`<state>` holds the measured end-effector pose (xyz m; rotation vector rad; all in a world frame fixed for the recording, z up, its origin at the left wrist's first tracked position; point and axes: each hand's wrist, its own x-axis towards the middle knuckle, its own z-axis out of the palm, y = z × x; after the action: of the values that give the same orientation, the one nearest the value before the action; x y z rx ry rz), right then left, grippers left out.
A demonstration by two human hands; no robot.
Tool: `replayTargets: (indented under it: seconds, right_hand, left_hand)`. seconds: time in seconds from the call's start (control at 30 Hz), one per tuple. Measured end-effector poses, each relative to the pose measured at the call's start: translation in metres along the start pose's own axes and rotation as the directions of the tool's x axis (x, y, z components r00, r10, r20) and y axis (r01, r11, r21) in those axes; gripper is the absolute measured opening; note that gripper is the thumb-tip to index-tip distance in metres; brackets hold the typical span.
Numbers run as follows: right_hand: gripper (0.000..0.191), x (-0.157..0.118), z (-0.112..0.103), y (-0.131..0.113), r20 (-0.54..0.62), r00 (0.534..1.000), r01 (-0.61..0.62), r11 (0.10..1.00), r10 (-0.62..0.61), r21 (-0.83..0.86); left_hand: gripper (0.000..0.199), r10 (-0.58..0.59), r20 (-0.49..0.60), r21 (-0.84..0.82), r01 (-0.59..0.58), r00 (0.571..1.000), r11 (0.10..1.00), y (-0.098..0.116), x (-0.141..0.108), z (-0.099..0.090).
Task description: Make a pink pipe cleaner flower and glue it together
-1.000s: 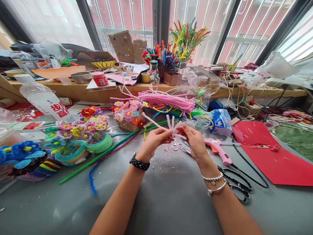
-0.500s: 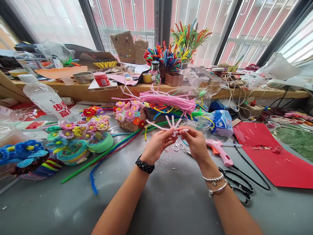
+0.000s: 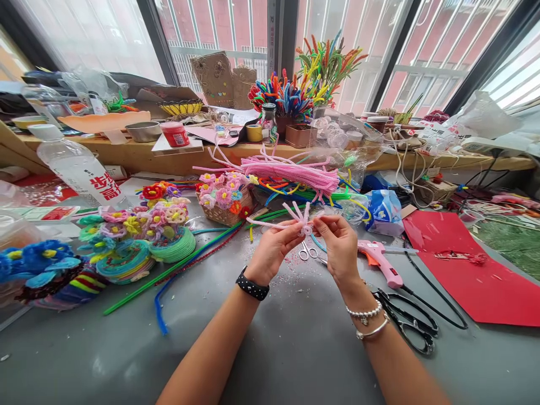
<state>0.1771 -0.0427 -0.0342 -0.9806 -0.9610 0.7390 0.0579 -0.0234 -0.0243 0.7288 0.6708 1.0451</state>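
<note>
Light pink fuzzy stems [image 3: 300, 212] fan upward from a small curled knot between my two hands, and one long stem points left. My left hand [image 3: 274, 250] is closed on the bunch near its curled centre. On the other side, my right hand [image 3: 340, 242] pinches a pink stem end by thumb and forefinger. Small scissors [image 3: 307, 252] lie on the grey table just below the fingertips, partly hidden. Behind the hands rests a large bundle of pink stems [image 3: 291, 171].
A pink glue gun [image 3: 382, 263], black scissors [image 3: 411, 323] and red sheets [image 3: 476, 270] lie to the right. At the left stand fuzzy flower pots [image 3: 172, 244], a flower basket [image 3: 225, 211] and a leaning water bottle [image 3: 80, 169]. Green and blue stems cross the table.
My right hand has shifted slightly right, away from my left hand, and the curled centre of the pink stems shows more clearly between them.
</note>
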Motion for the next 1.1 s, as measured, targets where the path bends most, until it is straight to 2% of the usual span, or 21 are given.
replayTargets:
  seconds: [0.07,0.13,0.2,0.27,0.47,0.6,0.73,0.97,1.03,1.1]
  right_hand:
    - [0.009,-0.0018,-0.0019,-0.0009,0.056,0.991,0.131,0.972,-0.122,-0.193]
    - [0.010,-0.0037,-0.0032,-0.0021,0.142,0.960,0.279,0.883,-0.243,-0.377]
    - [0.013,-0.0052,-0.0035,-0.0024,0.200,0.922,0.387,0.778,-0.332,-0.495]
    - [0.016,-0.0061,-0.0032,-0.0011,0.212,0.899,0.434,0.712,-0.383,-0.553]
    - [0.020,-0.0063,-0.0032,0.0050,0.207,0.860,0.493,0.651,-0.467,-0.578]
    - [0.021,-0.0061,-0.0048,0.0043,0.303,0.814,0.569,0.572,-0.496,-0.591]
    - [0.022,-0.0056,-0.0065,0.0041,0.384,0.792,0.605,0.533,-0.474,-0.592]
    - [0.023,-0.0051,-0.0071,0.0065,0.436,0.760,0.641,0.442,-0.483,-0.628]
    - [0.023,-0.0055,-0.0062,0.0055,0.444,0.759,0.643,0.439,-0.476,-0.628]
    - [0.023,-0.0059,-0.0048,0.0040,0.434,0.774,0.630,0.484,-0.461,-0.608]
  left_hand:
    - [0.014,0.028,-0.037,0.005,-0.027,0.999,1.000,-0.0002,0.0008,-0.0008]
    - [0.015,0.066,-0.071,0.028,-0.064,0.995,0.998,-0.0001,0.0016,-0.0020]
    - [0.016,0.091,-0.081,0.056,-0.087,0.992,0.995,0.0003,0.0021,-0.0031]
    - [0.018,0.092,-0.074,0.076,-0.087,0.993,0.993,0.0005,0.0021,-0.0037]
    - [0.021,0.097,-0.073,0.101,-0.089,0.993,0.991,0.0009,0.0014,-0.0031]
    - [0.021,0.103,-0.062,0.122,-0.095,0.993,0.988,0.0016,0.0006,-0.0040]
    - [0.022,0.112,-0.076,0.128,-0.101,0.991,0.987,0.0033,0.0003,-0.0060]
    - [0.023,0.114,-0.058,0.145,-0.105,0.992,0.984,0.0036,0.0020,-0.0072]
    - [0.024,0.119,-0.037,0.160,-0.112,0.992,0.981,0.0029,0.0024,-0.0084]
    - [0.023,0.126,-0.024,0.162,-0.120,0.992,0.979,0.0024,0.0027,-0.0101]
